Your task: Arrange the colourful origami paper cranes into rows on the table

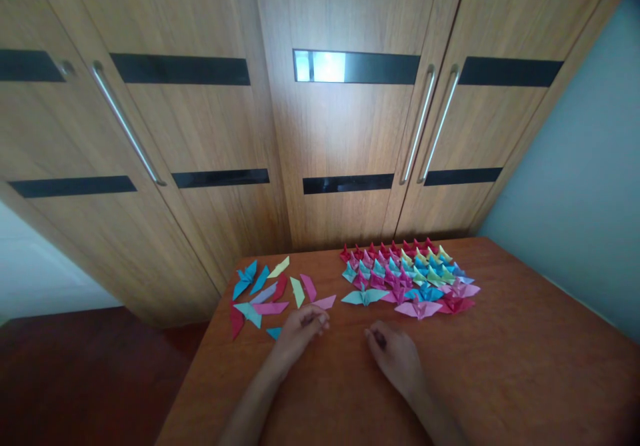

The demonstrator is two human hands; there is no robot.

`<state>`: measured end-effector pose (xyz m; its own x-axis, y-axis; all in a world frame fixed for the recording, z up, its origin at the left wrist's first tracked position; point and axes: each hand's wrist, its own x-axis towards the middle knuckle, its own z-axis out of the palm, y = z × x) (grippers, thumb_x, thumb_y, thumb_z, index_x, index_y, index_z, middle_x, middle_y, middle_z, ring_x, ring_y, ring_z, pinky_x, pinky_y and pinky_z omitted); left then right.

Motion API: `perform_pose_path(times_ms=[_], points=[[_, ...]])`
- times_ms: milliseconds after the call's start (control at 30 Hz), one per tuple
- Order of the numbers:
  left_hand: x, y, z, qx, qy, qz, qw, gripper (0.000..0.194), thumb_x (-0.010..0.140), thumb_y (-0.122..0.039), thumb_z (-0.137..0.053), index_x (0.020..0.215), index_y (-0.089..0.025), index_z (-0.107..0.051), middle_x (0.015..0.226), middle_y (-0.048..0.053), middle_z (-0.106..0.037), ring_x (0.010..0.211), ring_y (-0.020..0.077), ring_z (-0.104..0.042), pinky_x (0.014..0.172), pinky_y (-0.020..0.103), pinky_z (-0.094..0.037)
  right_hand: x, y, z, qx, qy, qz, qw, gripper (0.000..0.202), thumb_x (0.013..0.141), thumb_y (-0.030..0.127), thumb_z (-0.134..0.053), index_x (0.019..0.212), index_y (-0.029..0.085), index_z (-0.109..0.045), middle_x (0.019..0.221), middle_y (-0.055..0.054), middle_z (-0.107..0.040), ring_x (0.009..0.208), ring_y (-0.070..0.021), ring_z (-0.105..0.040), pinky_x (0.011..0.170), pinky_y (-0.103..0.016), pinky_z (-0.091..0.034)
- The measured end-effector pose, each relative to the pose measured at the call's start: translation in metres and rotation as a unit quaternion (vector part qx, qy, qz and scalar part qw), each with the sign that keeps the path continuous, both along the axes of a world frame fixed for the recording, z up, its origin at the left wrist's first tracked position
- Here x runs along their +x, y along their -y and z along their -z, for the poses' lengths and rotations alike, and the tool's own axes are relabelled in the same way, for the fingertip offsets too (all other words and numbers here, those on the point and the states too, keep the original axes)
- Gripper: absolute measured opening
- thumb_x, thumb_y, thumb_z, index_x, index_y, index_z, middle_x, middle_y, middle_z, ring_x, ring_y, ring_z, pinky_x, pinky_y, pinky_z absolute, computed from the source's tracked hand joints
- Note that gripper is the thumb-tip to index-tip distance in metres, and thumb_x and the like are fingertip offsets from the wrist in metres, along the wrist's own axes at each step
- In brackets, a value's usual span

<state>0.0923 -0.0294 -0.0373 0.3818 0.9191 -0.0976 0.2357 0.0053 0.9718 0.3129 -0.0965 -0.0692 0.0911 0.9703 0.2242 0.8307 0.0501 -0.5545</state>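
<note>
My left hand (303,329) is above the table's near middle, its fingers curled together with no paper showing in them. Just beyond its knuckles lies a folded pink paper piece (326,302). My right hand (395,353) rests on the tabletop in a loose fist, and no paper shows in it either. In front of it sit origami cranes with spread wings: a pale green crane (364,296), a pink crane (419,308) and a blue crane (425,293). Left of my left hand, several flat folded paper pieces (270,308) lie scattered, with a blue crane (246,277) behind them.
Rows of small colourful cranes (395,266) stand close together at the back right of the brown wooden table (340,393). Behind the table rises a wooden wardrobe (345,139) with metal handles. A pale wall (575,199) is on the right.
</note>
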Motion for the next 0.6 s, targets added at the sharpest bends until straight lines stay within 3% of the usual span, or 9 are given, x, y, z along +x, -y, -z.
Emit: perform_pose_path(times_ms=[100, 167, 233, 333, 433, 600], points=[[-0.038, -0.024, -0.004, 0.101, -0.085, -0.083, 0.988, 0.034, 0.081, -0.047, -0.051, 0.088, -0.017, -0.064, 0.085, 0.005, -0.068, 0.080, 0.0196, -0.061, 0.070, 0.028, -0.047, -0.008, 0.001, 0.004, 0.005, 0.005, -0.015, 1.000, 0.021, 0.086, 0.027, -0.045, 0.069, 0.022, -0.057, 0.061, 0.003, -0.062, 0.057, -0.0120, -0.058, 0.053, -0.021, -0.031], [-0.070, -0.041, -0.006, 0.156, -0.178, -0.151, 0.960, 0.034, 0.081, -0.046, -0.049, 0.092, -0.018, -0.065, 0.096, 0.005, -0.069, 0.090, 0.0224, -0.062, 0.077, 0.029, -0.047, -0.008, 0.002, 0.007, 0.007, 0.009, -0.017, 1.000, 0.020, 0.086, 0.026, -0.046, 0.069, 0.022, -0.057, 0.063, 0.003, -0.062, 0.058, -0.0120, -0.058, 0.054, -0.021, -0.031], [-0.103, -0.056, -0.008, 0.168, -0.300, -0.238, 0.908, 0.035, 0.083, -0.044, -0.043, 0.099, -0.020, -0.063, 0.102, 0.003, -0.068, 0.093, 0.0223, -0.062, 0.080, 0.029, -0.047, -0.008, 0.003, 0.008, 0.007, 0.007, -0.023, 1.000, 0.020, 0.086, 0.026, -0.047, 0.069, 0.022, -0.057, 0.063, 0.003, -0.062, 0.058, -0.0119, -0.057, 0.054, -0.021, -0.032], [-0.141, -0.074, -0.011, 0.142, -0.365, -0.299, 0.870, 0.042, 0.082, -0.045, -0.044, 0.108, -0.016, -0.058, 0.104, 0.011, -0.067, 0.095, 0.0292, -0.062, 0.078, 0.036, -0.047, -0.007, 0.003, 0.008, 0.011, 0.001, -0.032, 0.999, 0.020, 0.086, 0.025, -0.046, 0.070, 0.021, -0.058, 0.063, 0.003, -0.062, 0.059, -0.0119, -0.056, 0.055, -0.021, -0.033], [-0.157, -0.083, -0.012, 0.131, -0.420, -0.308, 0.844, 0.051, 0.080, -0.052, -0.044, 0.110, -0.013, -0.056, 0.111, 0.017, -0.062, 0.101, 0.0338, -0.059, 0.077, 0.038, -0.046, -0.008, 0.004, 0.007, 0.015, -0.001, -0.033, 0.999, 0.021, 0.087, 0.025, -0.045, 0.070, 0.021, -0.058, 0.063, 0.002, -0.061, 0.059, -0.0118, -0.056, 0.056, -0.021, -0.033], [-0.151, -0.089, -0.010, 0.103, -0.512, -0.249, 0.815, 0.061, 0.075, -0.066, -0.041, 0.105, -0.016, -0.059, 0.105, 0.017, -0.064, 0.098, 0.0361, -0.059, 0.072, 0.040, -0.046, -0.009, 0.005, 0.007, 0.015, -0.002, -0.033, 0.999, 0.022, 0.087, 0.026, -0.044, 0.069, 0.021, -0.056, 0.063, 0.002, -0.061, 0.059, -0.0120, -0.056, 0.057, -0.020, -0.033]])
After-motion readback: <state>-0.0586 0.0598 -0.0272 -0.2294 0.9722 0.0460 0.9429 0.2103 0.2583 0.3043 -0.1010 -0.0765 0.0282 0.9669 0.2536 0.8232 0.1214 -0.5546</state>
